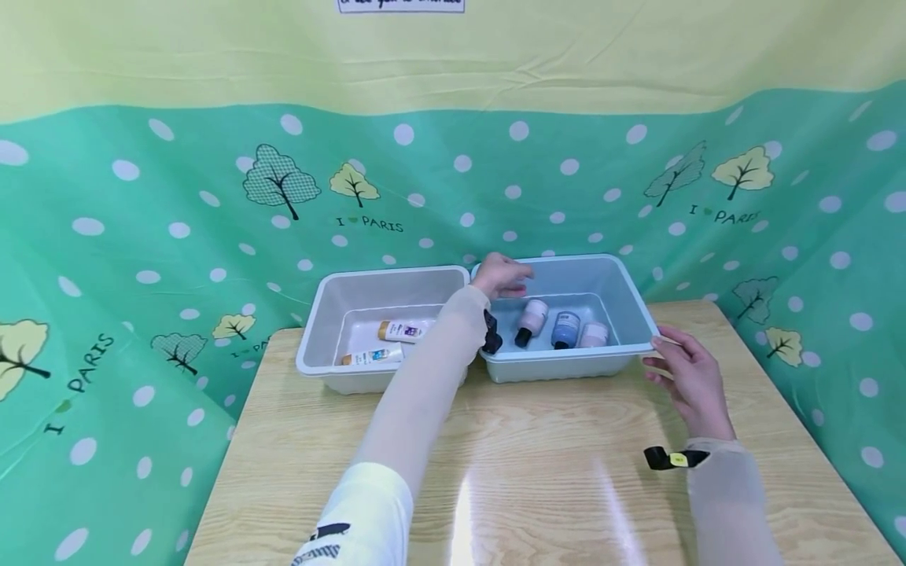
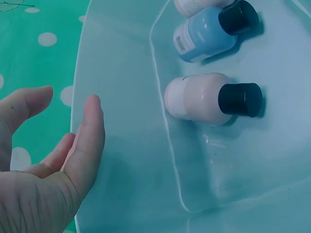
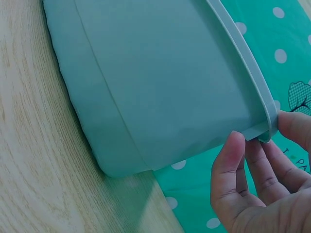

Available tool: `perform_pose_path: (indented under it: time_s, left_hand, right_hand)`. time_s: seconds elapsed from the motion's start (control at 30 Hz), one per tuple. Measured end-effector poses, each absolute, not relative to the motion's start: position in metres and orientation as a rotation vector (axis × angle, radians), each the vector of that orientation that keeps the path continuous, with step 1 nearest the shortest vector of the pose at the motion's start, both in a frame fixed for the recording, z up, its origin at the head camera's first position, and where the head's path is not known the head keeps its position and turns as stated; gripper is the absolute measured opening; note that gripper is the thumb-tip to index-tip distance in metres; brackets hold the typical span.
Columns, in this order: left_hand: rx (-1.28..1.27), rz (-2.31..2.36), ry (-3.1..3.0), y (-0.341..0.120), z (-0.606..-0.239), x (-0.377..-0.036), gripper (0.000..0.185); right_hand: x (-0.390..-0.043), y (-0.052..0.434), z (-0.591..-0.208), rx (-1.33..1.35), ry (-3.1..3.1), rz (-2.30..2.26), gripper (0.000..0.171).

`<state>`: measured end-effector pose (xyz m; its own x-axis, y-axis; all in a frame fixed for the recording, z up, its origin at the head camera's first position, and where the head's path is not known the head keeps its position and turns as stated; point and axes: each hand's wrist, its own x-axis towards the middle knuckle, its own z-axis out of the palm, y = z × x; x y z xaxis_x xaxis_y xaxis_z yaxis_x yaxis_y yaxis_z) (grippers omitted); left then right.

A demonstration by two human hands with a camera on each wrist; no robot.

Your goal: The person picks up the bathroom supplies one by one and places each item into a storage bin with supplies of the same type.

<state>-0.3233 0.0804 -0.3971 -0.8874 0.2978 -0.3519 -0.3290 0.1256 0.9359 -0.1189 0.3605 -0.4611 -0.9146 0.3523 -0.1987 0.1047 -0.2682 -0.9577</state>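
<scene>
A light blue plastic bin (image 1: 559, 358) holds three small bottles with black caps showing on two of them: a pale pink bottle (image 1: 535, 316), a blue bottle (image 1: 566, 327) and another pale pink bottle (image 1: 594, 335). Over its back left part is my left hand (image 1: 499, 275), fingers loosely bent and nothing between them. In the left wrist view the nearest pink bottle (image 2: 199, 98) lies to the right of that hand (image 2: 63, 160). At the bin's front right corner, my right hand (image 1: 690, 381) pinches the rim (image 3: 260, 94) between thumb and fingers.
A grey-white bin (image 1: 311, 346) stands close on the left, with two white tubes inside, an upper tube (image 1: 403, 330) and a lower tube (image 1: 375, 357). My left forearm crosses its right side. Both bins sit toward the back of a wooden table (image 1: 538, 456), before a green dotted curtain (image 1: 439, 189).
</scene>
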Motion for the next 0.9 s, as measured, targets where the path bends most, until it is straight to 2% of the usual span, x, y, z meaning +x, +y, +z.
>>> perform_pose_path:
  time_s: [0.23,0.5,0.67,0.9]
  left_hand:
    - [-0.032,1.833,1.886,0.077,-0.395,-0.329,0.037]
    - [0.085,1.855,1.835,0.068,-0.379,-0.317,0.031]
    - [0.139,1.877,1.819,0.054,-0.374,-0.300,0.032]
    - [0.183,1.957,1.806,0.020,-0.373,-0.270,0.037]
  right_hand:
    - [-0.120,0.359,-0.461,-0.534,-1.766,2.317,0.049]
    - [-0.120,0.365,-0.453,-0.587,-1.952,2.097,0.041]
    - [-0.117,0.362,-0.451,-0.666,-2.069,1.868,0.029]
    - [-0.107,0.346,-0.447,-0.659,-2.166,1.627,0.027]
